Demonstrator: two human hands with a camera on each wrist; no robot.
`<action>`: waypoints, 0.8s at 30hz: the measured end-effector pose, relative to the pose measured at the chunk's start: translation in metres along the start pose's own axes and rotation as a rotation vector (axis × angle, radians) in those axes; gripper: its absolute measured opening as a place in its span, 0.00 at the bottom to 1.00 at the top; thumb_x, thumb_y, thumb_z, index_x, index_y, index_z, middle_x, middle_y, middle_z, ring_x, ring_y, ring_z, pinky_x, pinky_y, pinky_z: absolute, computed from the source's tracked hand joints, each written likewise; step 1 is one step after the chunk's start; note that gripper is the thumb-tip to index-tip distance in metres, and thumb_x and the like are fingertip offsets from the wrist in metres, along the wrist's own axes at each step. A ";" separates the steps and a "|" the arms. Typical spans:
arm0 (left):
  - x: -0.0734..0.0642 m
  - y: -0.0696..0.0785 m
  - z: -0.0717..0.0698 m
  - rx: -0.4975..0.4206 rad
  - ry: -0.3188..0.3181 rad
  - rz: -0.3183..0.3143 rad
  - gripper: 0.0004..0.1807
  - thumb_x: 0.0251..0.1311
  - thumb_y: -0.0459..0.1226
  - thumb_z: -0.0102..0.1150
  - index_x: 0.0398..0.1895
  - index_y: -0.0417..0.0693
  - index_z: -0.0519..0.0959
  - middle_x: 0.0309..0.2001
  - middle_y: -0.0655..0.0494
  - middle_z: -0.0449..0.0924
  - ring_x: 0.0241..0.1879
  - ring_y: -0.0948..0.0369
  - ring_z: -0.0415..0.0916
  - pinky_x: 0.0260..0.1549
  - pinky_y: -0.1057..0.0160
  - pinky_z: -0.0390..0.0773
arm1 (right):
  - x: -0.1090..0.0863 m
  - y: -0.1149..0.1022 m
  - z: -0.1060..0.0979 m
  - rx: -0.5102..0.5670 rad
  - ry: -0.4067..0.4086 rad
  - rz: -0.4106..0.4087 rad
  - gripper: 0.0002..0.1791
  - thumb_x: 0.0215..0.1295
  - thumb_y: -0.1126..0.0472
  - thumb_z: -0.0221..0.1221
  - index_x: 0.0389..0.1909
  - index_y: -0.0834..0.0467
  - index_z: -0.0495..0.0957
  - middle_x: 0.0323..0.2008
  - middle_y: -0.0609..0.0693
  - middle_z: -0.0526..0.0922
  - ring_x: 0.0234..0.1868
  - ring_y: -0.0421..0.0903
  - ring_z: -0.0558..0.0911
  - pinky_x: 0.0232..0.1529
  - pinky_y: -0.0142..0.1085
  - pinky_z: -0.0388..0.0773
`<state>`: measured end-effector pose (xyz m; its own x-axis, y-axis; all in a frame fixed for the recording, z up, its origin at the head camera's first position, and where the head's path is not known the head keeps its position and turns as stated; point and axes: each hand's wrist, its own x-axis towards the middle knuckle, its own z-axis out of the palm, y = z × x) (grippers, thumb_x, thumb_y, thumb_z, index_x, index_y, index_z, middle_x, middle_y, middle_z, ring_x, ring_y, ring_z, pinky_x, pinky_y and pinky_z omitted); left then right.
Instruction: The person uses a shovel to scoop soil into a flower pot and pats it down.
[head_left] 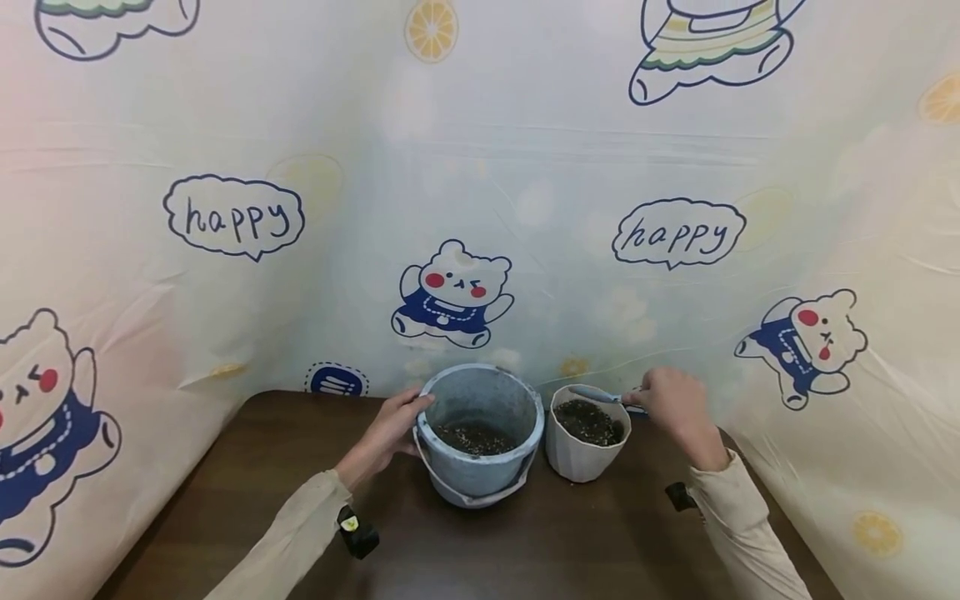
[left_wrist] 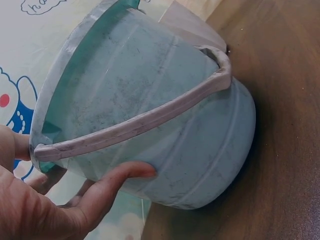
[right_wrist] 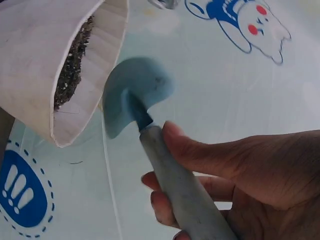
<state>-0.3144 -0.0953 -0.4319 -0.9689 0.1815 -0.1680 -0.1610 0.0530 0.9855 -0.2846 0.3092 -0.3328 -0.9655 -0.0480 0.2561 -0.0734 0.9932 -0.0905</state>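
Observation:
A light blue bucket (head_left: 480, 475) stands on the table with dark soil (head_left: 474, 438) in its bottom. My left hand (head_left: 392, 427) grips the bucket's left rim; in the left wrist view one digit lies against the outer wall below the pale handle (left_wrist: 145, 122). Just right of the bucket is a white faceted pot (head_left: 581, 460), also holding dark soil (head_left: 588, 423). My right hand (head_left: 675, 408) grips a small trowel (right_wrist: 175, 175) by its grey handle. The trowel's blue blade (right_wrist: 135, 85) is over the pot's back rim in the head view.
The brown wooden table (head_left: 540, 550) extends in front of the bucket and pot. A printed cloth (head_left: 525, 167) with cartoon bears hangs close behind them and along both sides.

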 end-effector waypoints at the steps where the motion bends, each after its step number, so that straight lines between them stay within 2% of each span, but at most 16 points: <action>1: 0.000 0.000 -0.001 0.000 0.005 -0.004 0.32 0.79 0.45 0.51 0.81 0.43 0.62 0.74 0.32 0.62 0.69 0.34 0.68 0.37 0.40 0.88 | -0.001 -0.003 0.001 -0.026 -0.015 0.007 0.35 0.63 0.52 0.73 0.09 0.49 0.57 0.13 0.41 0.53 0.17 0.43 0.57 0.19 0.35 0.55; 4: 0.001 -0.001 -0.001 0.007 0.006 -0.006 0.32 0.79 0.45 0.51 0.80 0.43 0.62 0.74 0.32 0.63 0.69 0.34 0.68 0.38 0.41 0.88 | -0.004 -0.011 0.005 -0.087 -0.089 0.024 0.36 0.63 0.52 0.73 0.10 0.50 0.55 0.15 0.42 0.52 0.20 0.43 0.56 0.21 0.37 0.55; 7: 0.001 -0.002 -0.001 0.012 -0.003 -0.011 0.33 0.79 0.45 0.51 0.81 0.42 0.61 0.75 0.31 0.62 0.70 0.34 0.67 0.39 0.40 0.88 | -0.007 -0.014 0.007 -0.092 -0.158 0.035 0.37 0.65 0.53 0.72 0.10 0.50 0.53 0.15 0.42 0.50 0.20 0.43 0.55 0.21 0.37 0.55; 10: -0.001 -0.002 -0.001 0.014 -0.004 -0.012 0.34 0.78 0.46 0.51 0.81 0.41 0.60 0.76 0.31 0.59 0.70 0.33 0.66 0.40 0.39 0.88 | -0.009 -0.017 0.007 -0.070 -0.134 0.036 0.37 0.65 0.53 0.72 0.11 0.50 0.53 0.16 0.42 0.51 0.20 0.43 0.56 0.21 0.39 0.58; 15: -0.002 -0.003 -0.002 0.018 0.007 -0.009 0.34 0.78 0.46 0.52 0.81 0.42 0.60 0.75 0.31 0.60 0.69 0.34 0.67 0.39 0.40 0.88 | -0.014 -0.023 0.006 -0.082 -0.019 0.025 0.35 0.63 0.54 0.73 0.11 0.50 0.55 0.15 0.43 0.53 0.18 0.45 0.61 0.18 0.40 0.61; 18: -0.002 -0.002 -0.001 0.018 0.005 -0.003 0.34 0.78 0.46 0.52 0.81 0.42 0.60 0.75 0.31 0.61 0.69 0.34 0.67 0.39 0.40 0.88 | -0.017 -0.028 0.007 -0.120 -0.041 0.042 0.36 0.64 0.55 0.73 0.12 0.51 0.54 0.14 0.44 0.54 0.18 0.45 0.60 0.19 0.39 0.59; 22: -0.001 -0.001 -0.001 0.017 0.006 0.003 0.34 0.78 0.45 0.52 0.81 0.42 0.60 0.75 0.32 0.61 0.69 0.34 0.68 0.39 0.40 0.88 | -0.019 -0.032 0.007 -0.133 -0.094 0.052 0.36 0.65 0.57 0.71 0.13 0.51 0.52 0.15 0.45 0.57 0.19 0.46 0.61 0.21 0.40 0.62; 24: -0.001 0.000 0.000 0.020 0.008 0.002 0.34 0.78 0.46 0.52 0.82 0.42 0.60 0.75 0.32 0.60 0.69 0.34 0.68 0.39 0.39 0.88 | -0.020 -0.032 0.006 -0.131 -0.079 0.045 0.36 0.65 0.57 0.71 0.13 0.51 0.51 0.14 0.45 0.56 0.19 0.45 0.60 0.21 0.40 0.62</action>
<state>-0.3133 -0.0959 -0.4322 -0.9706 0.1742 -0.1661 -0.1557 0.0719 0.9852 -0.2649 0.2778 -0.3410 -0.9841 -0.0063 0.1774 -0.0013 0.9996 0.0279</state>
